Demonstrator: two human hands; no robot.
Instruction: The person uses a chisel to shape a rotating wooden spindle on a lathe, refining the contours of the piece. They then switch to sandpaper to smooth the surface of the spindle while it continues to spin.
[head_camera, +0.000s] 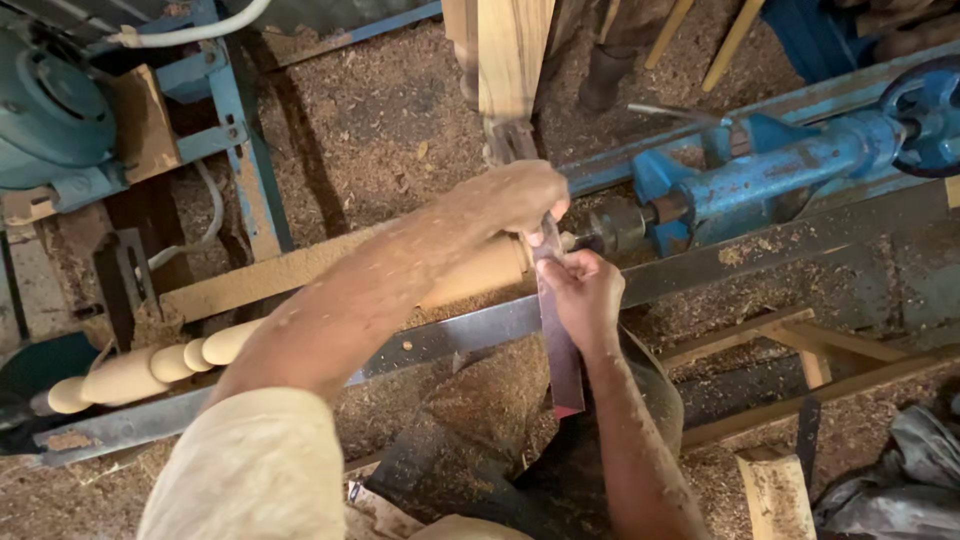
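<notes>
Flat chisel (558, 340) pinched in my right hand (583, 297), blade tip up under my left hand (515, 197), whose fingers seem curled over it. Turned wooden spindle (300, 320) just behind, blue tailstock (770, 165) right of fingers.

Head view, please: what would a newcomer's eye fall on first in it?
First, the two dusty hands at centre: the left hand lies over a flat metal chisel and the right hand grips it, its tip against a pale turned wooden spindle running from lower left to centre. Next, the blue lathe tailstock at upper right. Sawdust covers the floor all around.
</notes>
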